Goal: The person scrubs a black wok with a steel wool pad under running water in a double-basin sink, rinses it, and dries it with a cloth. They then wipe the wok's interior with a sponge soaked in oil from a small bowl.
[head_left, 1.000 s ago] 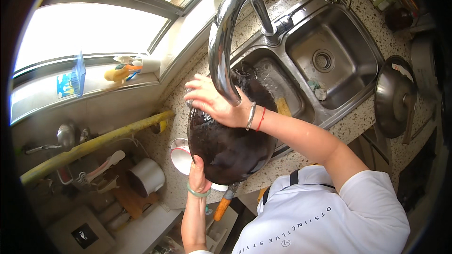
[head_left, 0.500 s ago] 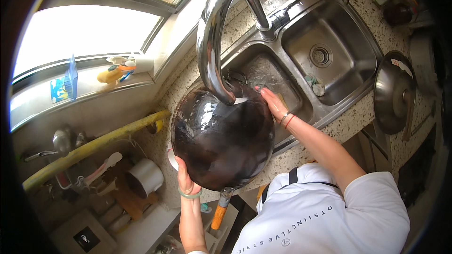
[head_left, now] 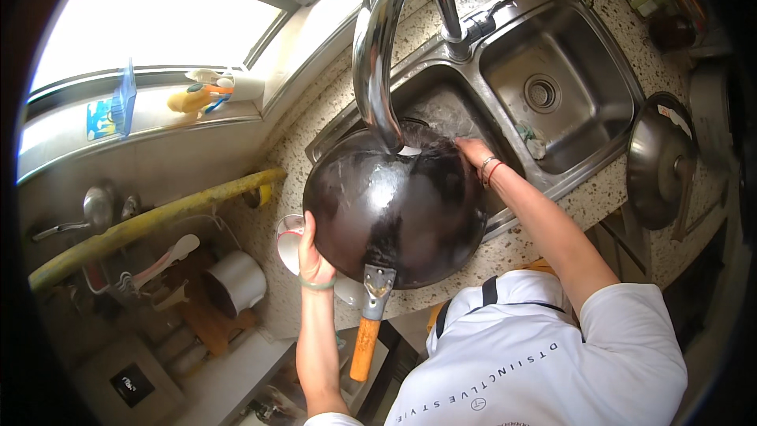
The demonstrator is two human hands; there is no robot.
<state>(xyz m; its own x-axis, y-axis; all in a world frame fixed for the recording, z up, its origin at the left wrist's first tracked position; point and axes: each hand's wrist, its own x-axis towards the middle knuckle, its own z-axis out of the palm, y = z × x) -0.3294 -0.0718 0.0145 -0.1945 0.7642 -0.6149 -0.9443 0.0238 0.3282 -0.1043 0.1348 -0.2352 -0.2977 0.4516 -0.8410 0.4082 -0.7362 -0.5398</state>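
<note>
Nearest us, on the near side of the steel double-bowl sink (head_left: 583, 71), is a white short-sleeved shirt (head_left: 536, 347). Beside it, an orange-brown wooden handle (head_left: 365, 347) points away from the sink; it belongs to the round, blackened metal wok (head_left: 355, 189). We see the wok tilted over the sink's left bowl and near edge, its rounded outside facing up with a glossy sheen. The left hand (head_left: 315, 263) grips the wok's rim on the side away from the sink's right bowl, thumb along the outside. The right hand (head_left: 475, 155) touches the opposite rim, over the sink's left bowl; its fingers are partly hidden, so we cannot tell whether they close around it.

Left of the sink we find a white bowl with a red rim (head_left: 289, 246); right of it, a round dark metal lid (head_left: 654, 162). A crumpled pale scrap (head_left: 536, 147) lies inside the sink's right bowl. From the sink's far edge a curved chrome faucet (head_left: 371, 55) arches over the wok. Farthest, we see a bright window (head_left: 158, 24) beyond the sink's left end.
</note>
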